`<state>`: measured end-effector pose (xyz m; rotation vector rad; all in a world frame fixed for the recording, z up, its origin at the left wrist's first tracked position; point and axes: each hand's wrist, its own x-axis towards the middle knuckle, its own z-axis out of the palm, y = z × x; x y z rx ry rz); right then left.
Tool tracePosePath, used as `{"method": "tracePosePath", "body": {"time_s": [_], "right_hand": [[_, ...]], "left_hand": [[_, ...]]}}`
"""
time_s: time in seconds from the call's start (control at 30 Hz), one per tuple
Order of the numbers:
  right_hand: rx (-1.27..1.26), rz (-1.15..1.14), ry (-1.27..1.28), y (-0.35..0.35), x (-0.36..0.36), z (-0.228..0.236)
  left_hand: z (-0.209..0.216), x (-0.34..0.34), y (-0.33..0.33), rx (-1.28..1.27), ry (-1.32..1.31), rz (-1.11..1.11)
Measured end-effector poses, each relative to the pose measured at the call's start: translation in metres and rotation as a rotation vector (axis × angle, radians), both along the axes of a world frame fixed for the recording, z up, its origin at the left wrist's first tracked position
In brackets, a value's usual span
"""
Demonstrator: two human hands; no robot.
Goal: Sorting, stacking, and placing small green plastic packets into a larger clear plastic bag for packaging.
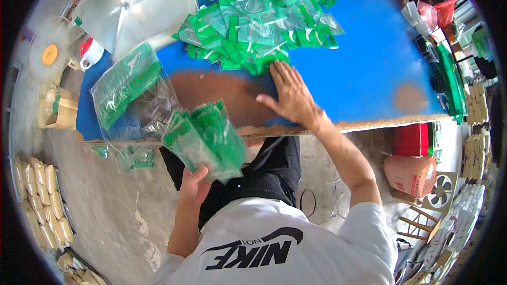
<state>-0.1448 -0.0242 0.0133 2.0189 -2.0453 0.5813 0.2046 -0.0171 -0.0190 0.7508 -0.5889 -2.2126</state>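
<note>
My left hand (195, 183) is closed round a fanned stack of green and clear plastic bags (203, 140), held over my lap at the table's near edge. My right hand (289, 91) reaches forward over the table, fingers stretched out and thumb spread. Its fingertips touch the near edge of a large loose pile of similar green and clear bags (264, 21). Left of the held stack, a bigger clear bag (129, 92) with green bags inside lies across the table edge, its lower end hanging over.
The blue table (364, 63) has a worn brown patch (211, 95) near me. At the left stand a white mug with a red lid (91, 53) and a translucent plastic box (137, 10). A fan (441, 190) and a red box (412, 140) are below right; stacked packets (45, 200) are far left.
</note>
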Motion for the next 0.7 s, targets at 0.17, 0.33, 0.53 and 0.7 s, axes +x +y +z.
{"method": "tracePosePath", "body": {"time_s": [0.17,0.33,0.53,0.7], "right_hand": [[0.217,0.031,-0.190,0.041,0.060,0.025],[0.117,0.220,-0.079,0.053,0.043,0.013],[0.119,-0.018,-0.976,0.060,0.049,0.037],[0.233,0.002,-1.428,0.045,0.040,0.063]], "left_hand": [[-0.003,0.025,0.002,-0.177,-0.101,-0.007],[0.010,0.049,-0.014,-0.507,-0.423,-0.253],[0.041,0.040,-0.030,-0.783,-0.287,-0.443],[0.004,0.065,-0.041,-0.490,-0.073,-0.263]]}}
